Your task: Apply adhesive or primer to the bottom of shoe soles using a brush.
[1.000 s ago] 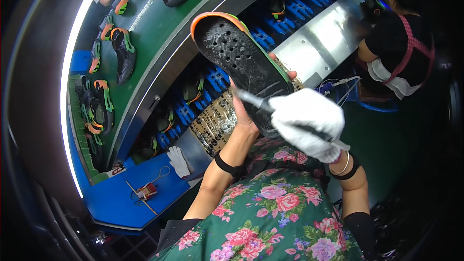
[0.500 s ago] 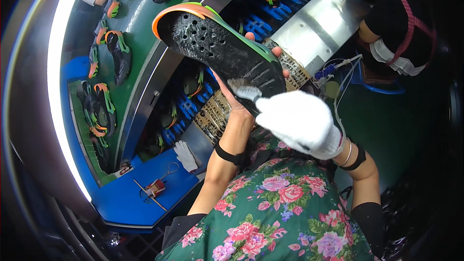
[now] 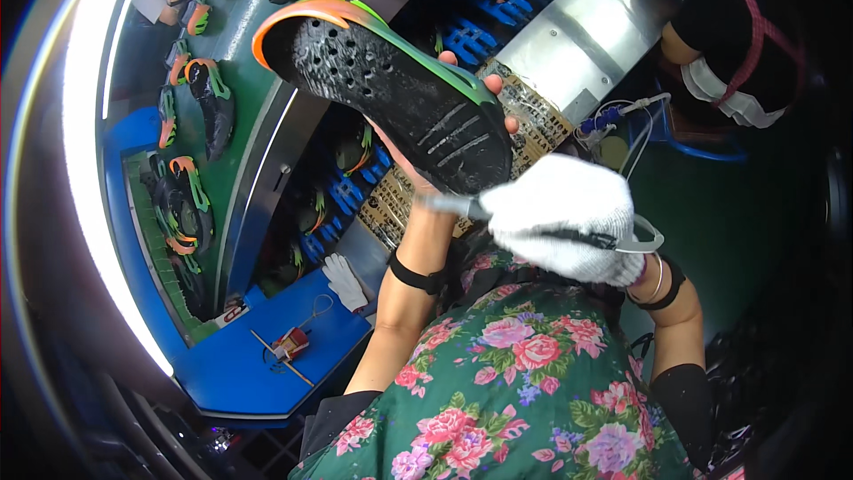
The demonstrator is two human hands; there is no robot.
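My bare left hand point(image 3: 407, 164) is closed round a shoe sole point(image 3: 391, 107) from underneath, its fingertips showing along the far right edge. The sole is black inside, with holes at the wide end and ridges at the other, and has an orange-to-green rim. Wet-looking whitish smears lie around the holes. In a white knit glove, my right hand point(image 3: 569, 218) grips a brush point(image 3: 458, 205), whose grey handle end sticks out beside the wrist. The brush head is blurred and sits just below the sole's near end, in front of my left wrist.
At left a green conveyor point(image 3: 253, 62) under a bright lamp carries several similar shoe parts. A blue table point(image 3: 240, 369) holds a white glove point(image 3: 344, 281) and a small red object with a stick point(image 3: 290, 344). Blue racks point(image 3: 471, 43) stand ahead. Another person point(image 3: 729, 44) sits at right.
The brush has come off the sole's surface and dropped toward me, past its near end. The sole has shifted slightly left, still in my left hand.
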